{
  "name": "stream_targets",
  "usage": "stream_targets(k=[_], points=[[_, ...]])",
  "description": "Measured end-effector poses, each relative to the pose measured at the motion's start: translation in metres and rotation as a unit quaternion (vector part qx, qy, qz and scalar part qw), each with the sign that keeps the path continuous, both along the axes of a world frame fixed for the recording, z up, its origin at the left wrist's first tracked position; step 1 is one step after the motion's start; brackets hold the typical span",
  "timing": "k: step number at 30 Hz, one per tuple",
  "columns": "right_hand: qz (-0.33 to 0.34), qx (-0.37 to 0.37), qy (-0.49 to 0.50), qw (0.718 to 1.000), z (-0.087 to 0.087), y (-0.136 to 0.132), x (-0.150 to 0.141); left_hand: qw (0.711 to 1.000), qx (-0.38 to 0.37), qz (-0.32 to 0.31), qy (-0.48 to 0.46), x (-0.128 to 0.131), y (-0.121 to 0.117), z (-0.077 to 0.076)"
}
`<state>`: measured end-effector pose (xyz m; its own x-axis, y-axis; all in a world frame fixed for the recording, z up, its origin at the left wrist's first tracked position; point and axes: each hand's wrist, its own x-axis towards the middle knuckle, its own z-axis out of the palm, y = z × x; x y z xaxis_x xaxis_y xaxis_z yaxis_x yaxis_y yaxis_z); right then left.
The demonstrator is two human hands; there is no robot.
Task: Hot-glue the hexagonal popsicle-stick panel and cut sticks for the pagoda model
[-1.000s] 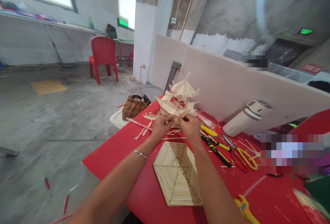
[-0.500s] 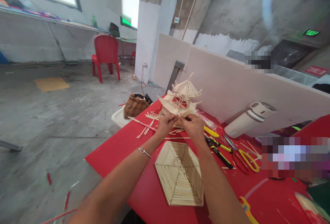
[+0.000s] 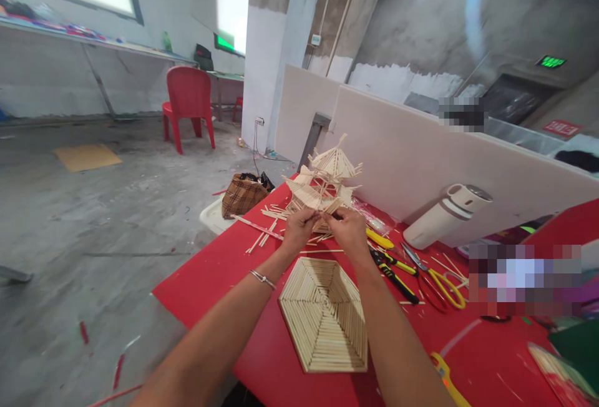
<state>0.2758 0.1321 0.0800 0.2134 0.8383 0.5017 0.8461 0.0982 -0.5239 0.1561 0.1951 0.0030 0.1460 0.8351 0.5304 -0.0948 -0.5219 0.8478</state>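
Observation:
My left hand (image 3: pixel 299 230) and my right hand (image 3: pixel 347 230) meet fingertip to fingertip over the red table, both closed in a pinch. A few short pale wooden sticks (image 3: pixel 334 206) show at the fingers of my right hand; the fingers partly hide them. Just behind my hands stands a tiered pagoda model (image 3: pixel 335 162) of thin wooden sticks, with a pointed roof on top. Between my forearms a hexagonal panel (image 3: pixel 322 316) of sticks laid in rings lies flat on the table.
Loose sticks (image 3: pixel 262 240) lie left of my hands on the red table (image 3: pixel 210 288). To the right are black-and-yellow pliers (image 3: pixel 395 276), yellow-handled scissors (image 3: pixel 442 285), a white bottle (image 3: pixel 442 216) and a yellow tool (image 3: pixel 447 379). A white partition (image 3: pixel 397 138) rises behind.
The view has shifted slightly, so the surroundings appear a little further left. My hands stay pinched together in nearly the same place before the pagoda model.

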Motion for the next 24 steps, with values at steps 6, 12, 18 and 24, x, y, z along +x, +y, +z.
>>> stream_targets(k=[6, 12, 18, 24], points=[[-0.021, 0.033, 0.079, 0.996, 0.010, -0.020, 0.011, 1.000, -0.011, 0.016, -0.002, 0.003, -0.002, 0.001], [-0.057, 0.064, 0.175, 0.981, 0.022, -0.050, 0.016, 0.999, -0.039, 0.023, -0.011, 0.005, -0.002, -0.001], [-0.057, 0.075, 0.225, 0.970, 0.024, -0.065, 0.018, 0.997, -0.065, 0.033, -0.021, 0.005, -0.003, 0.001], [-0.049, 0.090, 0.262, 0.960, 0.023, -0.064, 0.026, 0.995, -0.088, 0.039, -0.021, 0.004, 0.002, 0.000]])
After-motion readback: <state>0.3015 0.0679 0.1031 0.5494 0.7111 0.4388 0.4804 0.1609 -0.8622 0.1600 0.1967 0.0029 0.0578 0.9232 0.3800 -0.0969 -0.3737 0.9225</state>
